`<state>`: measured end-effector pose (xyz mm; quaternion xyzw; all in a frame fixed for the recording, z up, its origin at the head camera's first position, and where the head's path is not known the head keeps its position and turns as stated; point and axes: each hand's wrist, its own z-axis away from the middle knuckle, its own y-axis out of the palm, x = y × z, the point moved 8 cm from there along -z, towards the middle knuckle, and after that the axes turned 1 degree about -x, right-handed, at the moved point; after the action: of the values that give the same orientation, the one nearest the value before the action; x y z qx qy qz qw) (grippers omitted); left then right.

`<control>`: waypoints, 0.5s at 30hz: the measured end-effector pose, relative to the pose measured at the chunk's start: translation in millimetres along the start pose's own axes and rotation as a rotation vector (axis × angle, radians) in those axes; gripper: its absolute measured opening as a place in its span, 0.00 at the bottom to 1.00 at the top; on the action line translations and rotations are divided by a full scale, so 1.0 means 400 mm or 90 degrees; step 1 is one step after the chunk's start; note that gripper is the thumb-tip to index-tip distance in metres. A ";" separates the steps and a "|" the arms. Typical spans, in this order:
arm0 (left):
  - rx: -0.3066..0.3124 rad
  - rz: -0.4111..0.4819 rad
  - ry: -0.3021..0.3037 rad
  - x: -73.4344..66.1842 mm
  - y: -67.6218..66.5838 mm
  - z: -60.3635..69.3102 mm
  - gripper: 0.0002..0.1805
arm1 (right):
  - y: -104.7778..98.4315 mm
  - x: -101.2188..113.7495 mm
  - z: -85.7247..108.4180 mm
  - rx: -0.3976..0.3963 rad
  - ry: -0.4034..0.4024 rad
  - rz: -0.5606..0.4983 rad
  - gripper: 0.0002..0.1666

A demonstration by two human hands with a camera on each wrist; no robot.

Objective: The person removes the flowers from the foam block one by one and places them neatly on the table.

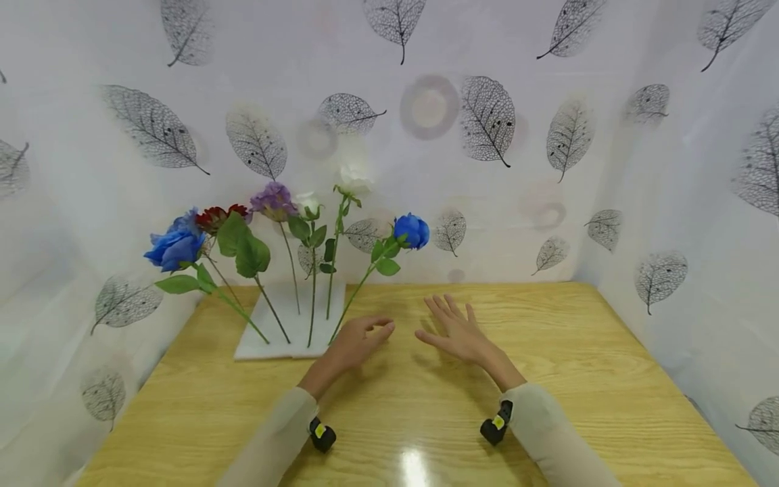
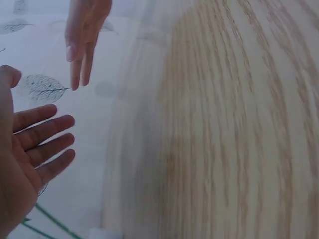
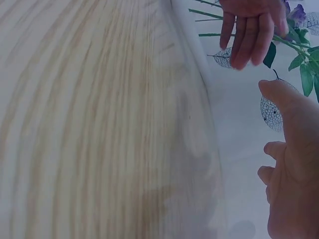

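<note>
Several artificial flowers stand in a white foam base point(image 1: 280, 345) at the table's left. A blue flower point(image 1: 411, 231) leans right on its green stem, and another blue flower point(image 1: 176, 249) leans left. Purple point(image 1: 274, 201), red and white blooms rise between them. My left hand point(image 1: 359, 341) is held just right of the base, fingers relaxed and holding nothing; its spread fingers show in the left wrist view point(image 2: 30, 154). To its right, my right hand point(image 1: 459, 331) is over the table with fingers spread, holding nothing, apart from the left; the right wrist view shows it too point(image 3: 294, 164).
The wooden table point(image 1: 578, 365) reaches back to a pale curtain point(image 1: 377, 67) printed with dark leaves, which also hangs at both sides. A black strap device point(image 1: 322, 436) is on the left wrist and another point(image 1: 496, 426) on the right.
</note>
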<state>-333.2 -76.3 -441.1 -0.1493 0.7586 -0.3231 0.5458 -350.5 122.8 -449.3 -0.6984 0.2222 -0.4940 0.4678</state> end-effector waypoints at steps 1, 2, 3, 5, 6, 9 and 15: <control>-0.031 0.015 0.012 -0.003 -0.020 0.008 0.22 | 0.002 0.005 -0.004 0.001 -0.001 -0.012 0.53; -0.067 0.030 0.024 -0.005 -0.042 0.017 0.19 | 0.006 0.010 -0.009 0.005 -0.004 -0.021 0.53; -0.110 0.042 0.043 -0.006 -0.068 0.027 0.17 | 0.010 0.016 -0.014 0.008 -0.007 -0.030 0.53; -0.219 0.074 0.078 -0.004 -0.126 0.052 0.13 | 0.019 0.030 -0.026 0.016 -0.016 -0.047 0.53; -0.282 0.096 0.095 0.001 -0.157 0.068 0.11 | 0.025 0.036 -0.032 0.017 -0.022 -0.053 0.53; -0.495 0.138 0.122 0.030 -0.253 0.131 0.09 | 0.044 0.062 -0.055 0.018 -0.043 -0.063 0.53; -0.863 0.194 0.001 0.131 -0.388 0.282 0.05 | 0.086 0.119 -0.085 0.039 -0.075 -0.077 0.53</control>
<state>-267.2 -259.5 -400.1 -0.3487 0.8060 0.3023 0.3706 -356.3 55.6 -453.8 -0.7238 0.1367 -0.4862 0.4701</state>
